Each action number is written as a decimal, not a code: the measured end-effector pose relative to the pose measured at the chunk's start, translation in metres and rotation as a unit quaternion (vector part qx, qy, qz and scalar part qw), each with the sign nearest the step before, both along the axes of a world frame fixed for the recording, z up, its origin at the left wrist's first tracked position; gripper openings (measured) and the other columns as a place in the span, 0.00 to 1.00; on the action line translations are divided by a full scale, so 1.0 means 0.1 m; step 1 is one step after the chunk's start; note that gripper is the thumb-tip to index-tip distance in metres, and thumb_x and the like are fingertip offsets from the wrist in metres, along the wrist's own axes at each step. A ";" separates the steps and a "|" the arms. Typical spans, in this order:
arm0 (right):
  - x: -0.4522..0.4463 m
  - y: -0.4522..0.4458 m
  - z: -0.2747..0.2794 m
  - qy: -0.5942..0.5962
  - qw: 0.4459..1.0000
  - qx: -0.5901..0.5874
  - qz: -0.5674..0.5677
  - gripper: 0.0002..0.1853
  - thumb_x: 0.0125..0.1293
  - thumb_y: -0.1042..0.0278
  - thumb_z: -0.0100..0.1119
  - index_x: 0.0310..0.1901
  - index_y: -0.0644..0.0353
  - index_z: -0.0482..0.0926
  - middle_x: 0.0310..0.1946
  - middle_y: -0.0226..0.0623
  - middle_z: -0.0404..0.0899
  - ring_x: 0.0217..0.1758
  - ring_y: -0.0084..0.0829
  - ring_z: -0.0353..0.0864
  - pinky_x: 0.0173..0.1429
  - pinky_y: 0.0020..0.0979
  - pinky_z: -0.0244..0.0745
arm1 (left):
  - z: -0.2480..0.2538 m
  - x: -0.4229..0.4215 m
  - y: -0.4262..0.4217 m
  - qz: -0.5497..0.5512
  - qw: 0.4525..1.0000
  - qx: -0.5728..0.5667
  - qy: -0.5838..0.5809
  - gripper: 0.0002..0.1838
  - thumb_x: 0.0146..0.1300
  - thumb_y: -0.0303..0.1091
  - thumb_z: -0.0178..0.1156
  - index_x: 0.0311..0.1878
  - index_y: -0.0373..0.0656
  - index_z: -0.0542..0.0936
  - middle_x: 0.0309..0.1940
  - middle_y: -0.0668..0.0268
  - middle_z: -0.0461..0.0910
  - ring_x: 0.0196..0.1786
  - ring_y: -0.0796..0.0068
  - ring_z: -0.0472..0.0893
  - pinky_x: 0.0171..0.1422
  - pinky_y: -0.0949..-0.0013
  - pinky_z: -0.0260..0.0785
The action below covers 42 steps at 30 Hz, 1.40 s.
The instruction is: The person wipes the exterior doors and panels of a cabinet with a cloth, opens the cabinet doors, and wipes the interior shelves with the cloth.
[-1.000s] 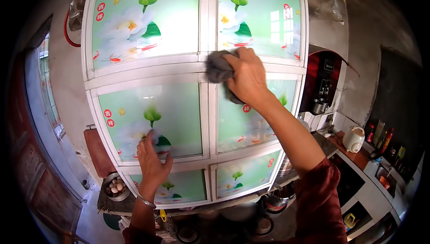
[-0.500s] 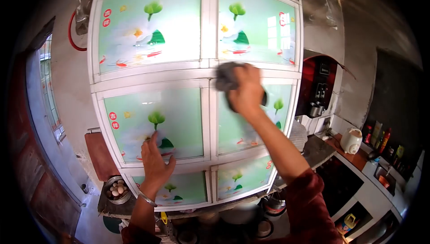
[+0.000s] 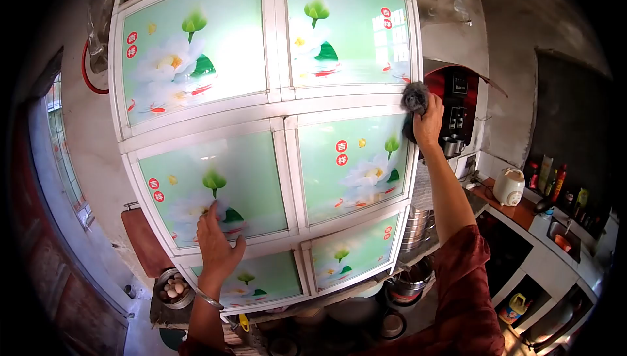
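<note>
A white-framed cabinet point(image 3: 339, 104) with green lotus-print panels fills the middle of the view. At its right edge, level with the rail between the top and middle panels, my right hand point(image 3: 429, 122) grips a dark grey cloth point(image 3: 415, 98). Part of the cloth hangs below the fingers, against the frame. My left hand point(image 3: 217, 246) rests with fingers spread on the middle left panel, just below the printed green bud. A silver bracelet point(image 3: 209, 298) circles the left wrist.
A bowl of eggs point(image 3: 175, 289) stands low at the left, below a brown board point(image 3: 146, 242). Behind my right hand is a red and black appliance point(image 3: 457, 104) on the wall. A white cooker point(image 3: 509, 187), bottles point(image 3: 558, 183) and a sink point(image 3: 563, 233) are at the right.
My right hand has moved the cloth rightward along the rail from the cabinet's centre to its right edge. My left hand stays on the same panel. The view has shifted slightly.
</note>
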State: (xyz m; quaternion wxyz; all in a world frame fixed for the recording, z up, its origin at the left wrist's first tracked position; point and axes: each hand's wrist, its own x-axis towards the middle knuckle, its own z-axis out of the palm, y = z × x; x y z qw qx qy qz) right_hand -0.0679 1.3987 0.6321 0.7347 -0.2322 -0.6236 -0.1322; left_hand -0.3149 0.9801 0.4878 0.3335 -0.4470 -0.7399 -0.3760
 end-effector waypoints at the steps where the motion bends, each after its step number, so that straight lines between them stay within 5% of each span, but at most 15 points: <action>1: 0.02 0.08 -0.04 0.010 1.000 0.008 0.005 0.28 0.44 0.84 0.59 0.51 0.59 0.74 0.54 0.45 0.71 0.57 0.50 0.67 0.61 0.41 0.67 | 0.01 0.00 0.02 -0.001 1.000 0.003 0.003 0.46 0.44 0.28 0.64 0.68 0.38 0.55 0.47 0.52 0.66 0.52 0.52 0.67 0.58 0.54 0.58; 7: -0.61 -1.30 -0.11 -0.155 0.964 0.136 0.166 0.30 0.34 0.82 0.63 0.47 0.58 0.76 0.50 0.45 0.73 0.51 0.50 0.71 0.56 0.43 0.71 | -0.03 0.04 0.09 -0.004 1.000 0.021 0.012 0.46 0.43 0.26 0.64 0.68 0.38 0.56 0.47 0.52 0.66 0.51 0.52 0.66 0.59 0.54 0.57; 11: -0.28 -0.68 -0.13 -0.129 0.977 0.146 0.090 0.27 0.38 0.83 0.61 0.47 0.58 0.77 0.49 0.44 0.75 0.51 0.48 0.73 0.54 0.41 0.73 | -0.02 0.04 0.05 -0.012 1.000 0.003 0.004 0.46 0.44 0.26 0.65 0.69 0.39 0.56 0.48 0.51 0.66 0.52 0.52 0.66 0.59 0.54 0.58; 15: -0.12 -0.32 -0.29 -0.032 0.999 0.027 -0.013 0.24 0.41 0.82 0.60 0.47 0.59 0.77 0.50 0.44 0.75 0.51 0.46 0.75 0.53 0.39 0.76 | 0.02 0.06 0.07 0.000 1.000 0.000 -0.017 0.46 0.44 0.26 0.65 0.69 0.39 0.55 0.49 0.50 0.65 0.53 0.51 0.66 0.60 0.54 0.58; 21: -0.82 -1.46 -0.09 -0.130 0.960 0.163 0.187 0.30 0.34 0.84 0.63 0.48 0.61 0.77 0.48 0.48 0.73 0.49 0.49 0.71 0.53 0.42 0.71 | 0.01 0.04 0.10 0.006 1.000 0.005 -0.003 0.46 0.44 0.24 0.64 0.69 0.38 0.56 0.49 0.51 0.64 0.53 0.51 0.67 0.60 0.54 0.58; 25: -0.55 -0.88 -0.06 -0.165 0.952 0.215 0.143 0.28 0.35 0.80 0.65 0.46 0.58 0.78 0.47 0.43 0.74 0.48 0.47 0.72 0.54 0.41 0.70 | 0.04 0.09 0.09 -0.011 1.000 0.000 0.004 0.45 0.44 0.23 0.64 0.69 0.37 0.56 0.48 0.52 0.65 0.53 0.52 0.67 0.60 0.55 0.58; 31: 0.03 0.00 -0.19 -0.034 0.997 0.074 0.017 0.28 0.35 0.83 0.62 0.46 0.58 0.78 0.49 0.44 0.73 0.53 0.50 0.70 0.56 0.43 0.69 | 0.07 0.08 0.06 -0.008 1.000 -0.015 -0.001 0.46 0.43 0.25 0.65 0.69 0.39 0.56 0.45 0.53 0.66 0.50 0.54 0.67 0.58 0.56 0.59; 35: -0.36 -0.17 0.01 0.142 0.988 -0.047 0.041 0.20 0.47 0.74 0.57 0.46 0.63 0.76 0.47 0.49 0.71 0.51 0.53 0.67 0.56 0.50 0.63 | 0.07 0.06 0.06 -0.005 1.000 -0.019 0.000 0.47 0.42 0.26 0.65 0.69 0.39 0.56 0.44 0.54 0.65 0.49 0.55 0.67 0.57 0.57 0.60; 42: -0.93 -1.54 0.05 -0.123 0.962 0.134 0.203 0.23 0.37 0.74 0.66 0.41 0.60 0.76 0.44 0.44 0.72 0.48 0.47 0.69 0.50 0.43 0.65 | 0.03 0.09 0.09 0.003 1.000 0.004 -0.014 0.47 0.43 0.24 0.64 0.69 0.37 0.54 0.47 0.52 0.65 0.51 0.54 0.67 0.59 0.56 0.59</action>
